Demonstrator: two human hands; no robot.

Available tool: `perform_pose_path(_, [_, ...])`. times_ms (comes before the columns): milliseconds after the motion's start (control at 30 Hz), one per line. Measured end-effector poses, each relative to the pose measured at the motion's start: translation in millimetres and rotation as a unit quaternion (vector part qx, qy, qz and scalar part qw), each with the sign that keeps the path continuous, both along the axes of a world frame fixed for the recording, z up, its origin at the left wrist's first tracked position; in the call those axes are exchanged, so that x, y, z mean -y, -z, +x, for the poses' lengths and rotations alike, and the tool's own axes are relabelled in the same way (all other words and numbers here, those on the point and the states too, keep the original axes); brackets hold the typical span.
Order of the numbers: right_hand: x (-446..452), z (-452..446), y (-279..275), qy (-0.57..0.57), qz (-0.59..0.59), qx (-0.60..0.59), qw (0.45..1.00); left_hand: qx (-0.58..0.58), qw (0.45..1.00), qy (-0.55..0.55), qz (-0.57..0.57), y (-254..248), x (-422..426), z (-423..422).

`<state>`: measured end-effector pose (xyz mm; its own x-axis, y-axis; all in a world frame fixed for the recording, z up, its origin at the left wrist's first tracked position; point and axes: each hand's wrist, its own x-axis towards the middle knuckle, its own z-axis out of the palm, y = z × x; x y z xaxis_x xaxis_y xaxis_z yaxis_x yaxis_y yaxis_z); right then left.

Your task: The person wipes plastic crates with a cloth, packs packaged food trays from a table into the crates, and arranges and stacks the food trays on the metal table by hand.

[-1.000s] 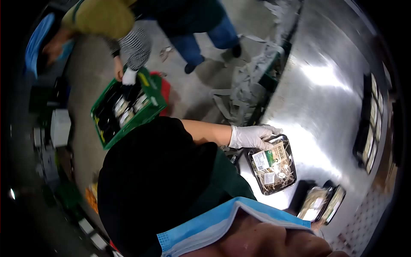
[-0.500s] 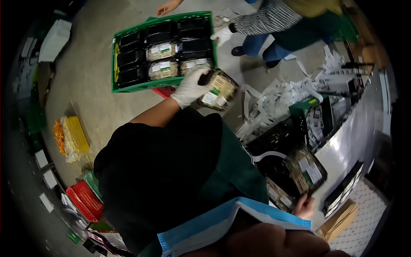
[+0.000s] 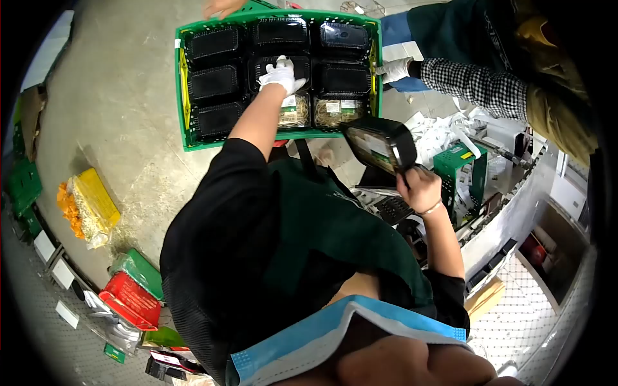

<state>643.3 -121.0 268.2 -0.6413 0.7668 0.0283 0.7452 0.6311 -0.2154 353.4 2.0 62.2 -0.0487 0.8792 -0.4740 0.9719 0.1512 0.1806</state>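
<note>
My left hand [image 3: 282, 77], in a white glove, rests with its fingers spread on a black tray in the middle of a green crate [image 3: 375, 48]. Several black trays [image 3: 215, 42] lie in rows in that crate, most with black undersides up. Two packs [image 3: 338, 110] near its lower edge show pale food and labels. My bare right hand [image 3: 421, 190], a bracelet at its wrist, grips the edge of a tilted black tray [image 3: 373, 145] with a label, right of the crate's lower corner.
A co-worker's gloved hand [image 3: 394, 69] touches the crate's right side; a bare hand [image 3: 222, 6] is at its top edge. Paper strips [image 3: 438, 132] and a small green crate [image 3: 477, 183] lie right. A yellow block [image 3: 96, 199] and red package [image 3: 131, 301] are on the left.
My left hand has gone from holding a labelled pack outside the crate to lying inside it. My right hand has lifted its tray up towards the crate, which now appears nearer.
</note>
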Motion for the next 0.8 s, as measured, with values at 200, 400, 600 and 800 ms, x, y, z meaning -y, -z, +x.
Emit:
perform_pose_path(200, [-46, -38, 52, -0.237, -0.053, -0.031, 0.970, 0.397, 0.916, 0.048, -0.044, -10, 29, -33])
perform_pose_path(400, [-64, -71, 67, -0.374, -0.051, -0.150, 0.914, 0.667, 0.720, 0.016, -0.194, -119, 87, -29])
perform_pose_path(600, [-79, -76, 80, -0.364, -0.047, -0.180, 0.913, 0.461, 0.878, 0.116, 0.049, -159, 110, -27])
perform_pose_path(800, [-102, -64, 99, -0.296, -0.001, -0.240, 0.925, 0.317, 0.845, 0.125, 0.412, -124, 100, -5])
